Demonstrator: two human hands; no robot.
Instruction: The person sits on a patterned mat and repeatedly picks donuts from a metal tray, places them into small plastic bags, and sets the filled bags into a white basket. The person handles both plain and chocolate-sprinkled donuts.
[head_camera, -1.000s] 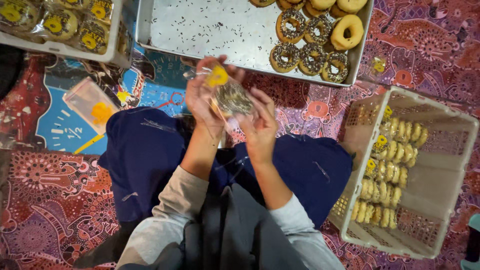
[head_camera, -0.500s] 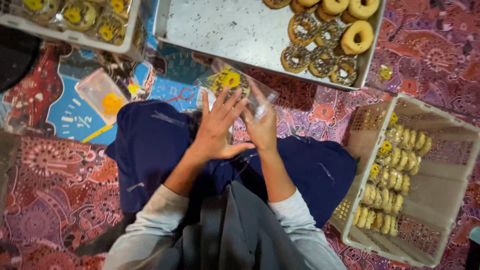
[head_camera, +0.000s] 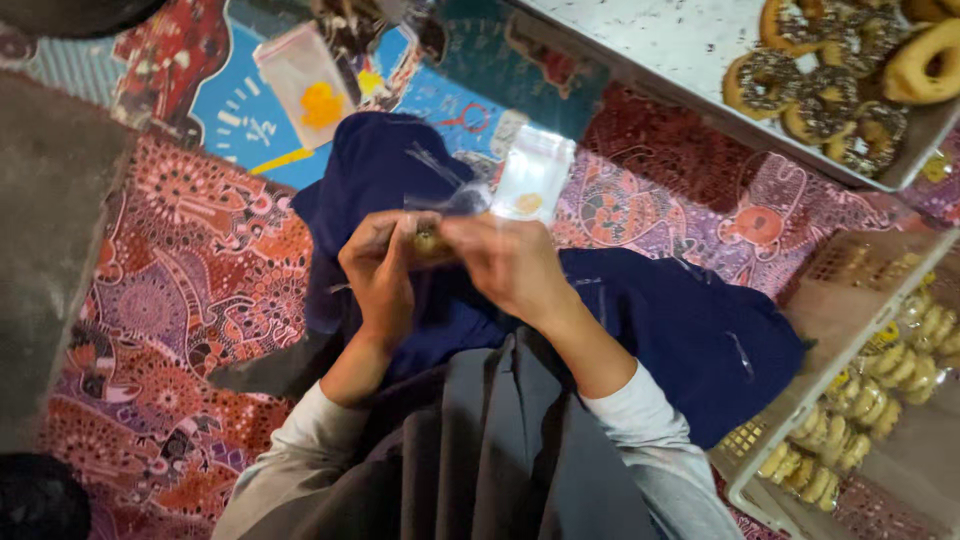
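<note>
On patterned mat (head_camera: 180, 300): metal tray (head_camera: 660, 50) w/ donuts (head_camera: 830, 80), basket (head_camera: 850, 400) right.

A: Background items? Metal tray (head_camera: 690, 45) top right, holding sprinkled doughnuts (head_camera: 820, 95) plus one plain glazed doughnut (head_camera: 925, 65) at its right edge.

B: White plastic crate (head_camera: 800, 400) lower right, rows of small packed doughnuts (head_camera: 880, 400) inside. Flat clear bag with yellow label (head_camera: 305, 85) lies top left on the patterned mat (head_camera: 160, 250). Second clear bag (head_camera: 533, 175) near centre, just beside the dark blue cloth (head_camera: 690, 330).
</note>
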